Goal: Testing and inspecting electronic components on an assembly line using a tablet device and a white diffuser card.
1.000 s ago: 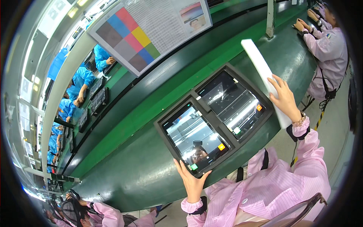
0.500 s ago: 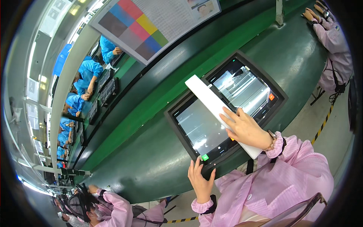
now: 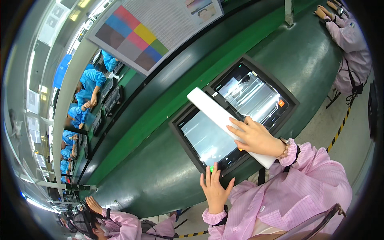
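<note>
A dark tray-like frame holds two glossy display panels side by side, the left panel and the right panel. A long white bar lies slantwise between them, its near end past the frame's edge. My right hand rests on the bar's lower half, fingers spread and stretched out. My left hand is open at the left panel's near corner, fingertips touching or just over a bright green mark. An orange mark shows on the right panel.
The frame sits on a curved green worktop. Above hangs a printed colour chart. A metal post stands at the back. Pink-sleeved people sit at far right and lower left; blue-clad people work along another line at left.
My left hand has moved up slightly, its fingertips now at the green mark. The right hand stays on the white bar. The whole view has shifted a little. The lower-left person's hand is raised.
</note>
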A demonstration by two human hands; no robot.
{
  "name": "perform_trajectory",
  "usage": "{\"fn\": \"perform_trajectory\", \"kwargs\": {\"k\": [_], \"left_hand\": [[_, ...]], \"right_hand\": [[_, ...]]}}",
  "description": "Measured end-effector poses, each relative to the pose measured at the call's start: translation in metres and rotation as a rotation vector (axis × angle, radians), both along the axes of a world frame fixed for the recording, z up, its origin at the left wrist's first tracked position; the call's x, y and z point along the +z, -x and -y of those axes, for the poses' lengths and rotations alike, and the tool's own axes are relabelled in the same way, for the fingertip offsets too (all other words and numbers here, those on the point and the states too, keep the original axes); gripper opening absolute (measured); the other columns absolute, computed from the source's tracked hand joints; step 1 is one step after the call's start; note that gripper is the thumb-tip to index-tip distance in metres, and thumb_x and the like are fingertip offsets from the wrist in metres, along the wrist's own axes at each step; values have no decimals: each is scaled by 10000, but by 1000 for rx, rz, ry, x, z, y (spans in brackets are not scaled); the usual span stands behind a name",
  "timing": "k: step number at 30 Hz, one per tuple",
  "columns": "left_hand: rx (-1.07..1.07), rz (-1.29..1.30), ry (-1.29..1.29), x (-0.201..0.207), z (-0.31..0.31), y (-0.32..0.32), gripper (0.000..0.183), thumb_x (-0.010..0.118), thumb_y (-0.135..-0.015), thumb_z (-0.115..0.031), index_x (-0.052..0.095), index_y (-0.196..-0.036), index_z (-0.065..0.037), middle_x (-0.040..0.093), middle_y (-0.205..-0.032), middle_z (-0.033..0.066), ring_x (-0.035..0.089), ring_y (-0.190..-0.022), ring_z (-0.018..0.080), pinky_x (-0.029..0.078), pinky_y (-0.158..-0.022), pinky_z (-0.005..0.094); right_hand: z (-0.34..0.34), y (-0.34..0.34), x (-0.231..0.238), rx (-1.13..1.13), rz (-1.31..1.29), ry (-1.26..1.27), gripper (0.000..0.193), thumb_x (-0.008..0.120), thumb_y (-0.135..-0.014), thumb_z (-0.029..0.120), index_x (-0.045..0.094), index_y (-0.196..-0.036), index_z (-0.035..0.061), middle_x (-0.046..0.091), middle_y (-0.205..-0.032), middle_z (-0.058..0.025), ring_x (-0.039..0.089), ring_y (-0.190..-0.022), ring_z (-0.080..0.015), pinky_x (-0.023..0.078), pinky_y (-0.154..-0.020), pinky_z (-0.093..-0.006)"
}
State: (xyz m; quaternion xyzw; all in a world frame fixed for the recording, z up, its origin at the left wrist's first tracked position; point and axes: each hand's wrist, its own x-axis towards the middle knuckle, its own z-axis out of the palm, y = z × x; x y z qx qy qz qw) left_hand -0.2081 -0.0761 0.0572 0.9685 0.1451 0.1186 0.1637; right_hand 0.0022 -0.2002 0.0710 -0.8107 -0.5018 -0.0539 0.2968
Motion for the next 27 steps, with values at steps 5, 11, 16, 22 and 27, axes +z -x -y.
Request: {"fn": "perform_trajectory", "kwargs": {"k": [5, 11, 16, 22, 27], "left_hand": [[-178, 76, 67, 8, 24, -37, 601, 759, -722, -253, 432, -1171, -24, 444, -1383, 124, 370, -1285, 335, 228, -1064, 492], [-354, 64, 79, 12, 50, -80, 519, 708, -782, -229, 442, -1183, -33, 464, -1375, 79, 397, -1287, 283, 239, -1058, 484], [-408, 5, 40, 16, 59, -99, 463, 670, -817, -221, 464, -1180, -21, 465, -1374, 68, 397, -1291, 264, 247, -1058, 478], [-409, -31, 5, 16, 67, -112, 411, 645, -835, -220, 495, -1159, -16, 465, -1369, 64, 393, -1293, 257, 260, -1056, 471], [-386, -85, -79, 4, 67, -117, 394, 622, -848, -213, 500, -1177, -33, 469, -1359, 53, 383, -1297, 245, 191, -1074, 540]], "right_hand": [[33, -25, 14, -115, 30, -61, 467, 655, -760, 199, 569, -1207, 98, 496, -1301, -75, 502, -875, -270, 518, -692, -344], [83, -84, 24, -267, 267, 96, 497, 687, -698, 152, 571, -1171, 53, 508, -1270, -90, 492, -830, -257, 499, -694, -338], [105, -103, 2, -196, 261, 151, 487, 695, -690, 143, 582, -1155, 54, 503, -1277, -96, 494, -831, -256, 496, -718, -341], [111, -106, -3, -184, 229, 106, 486, 688, -697, 139, 580, -1164, 60, 489, -1301, -96, 495, -847, -263, 493, -746, -348], [110, -108, -5, -176, 207, 91, 502, 687, -703, 142, 567, -1184, 66, 482, -1308, -92, 494, -875, -265, 493, -763, -349]]}}
